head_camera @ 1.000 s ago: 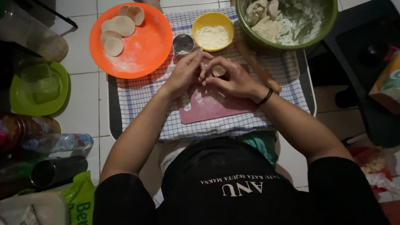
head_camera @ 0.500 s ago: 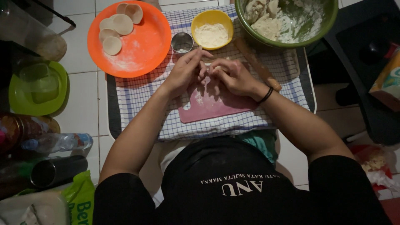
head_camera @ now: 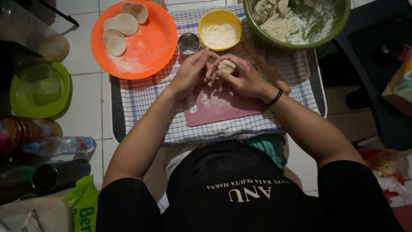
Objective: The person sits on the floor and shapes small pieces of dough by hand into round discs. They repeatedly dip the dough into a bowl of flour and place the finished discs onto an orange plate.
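My left hand [head_camera: 191, 73] and my right hand [head_camera: 244, 77] meet above a pink cutting board [head_camera: 219, 109]. Between their fingertips they pinch a small pale piece of dough [head_camera: 226, 66]. The board is dusted with flour and lies on a blue-checked cloth [head_camera: 141, 107]. A black band circles my right wrist. Just beyond my left fingers stands a small round metal cutter [head_camera: 188, 43].
An orange plate [head_camera: 146, 47] with several round dough discs [head_camera: 122, 23] sits far left. A yellow bowl of flour [head_camera: 219, 30] and a green bowl of dough scraps [head_camera: 300, 19] stand behind. A wooden rolling pin [head_camera: 268, 68] lies right. Green lid, bottles and bags crowd the left floor.
Both hands have lifted slightly off the board and now hold the dough piece higher, pinched between the fingertips.
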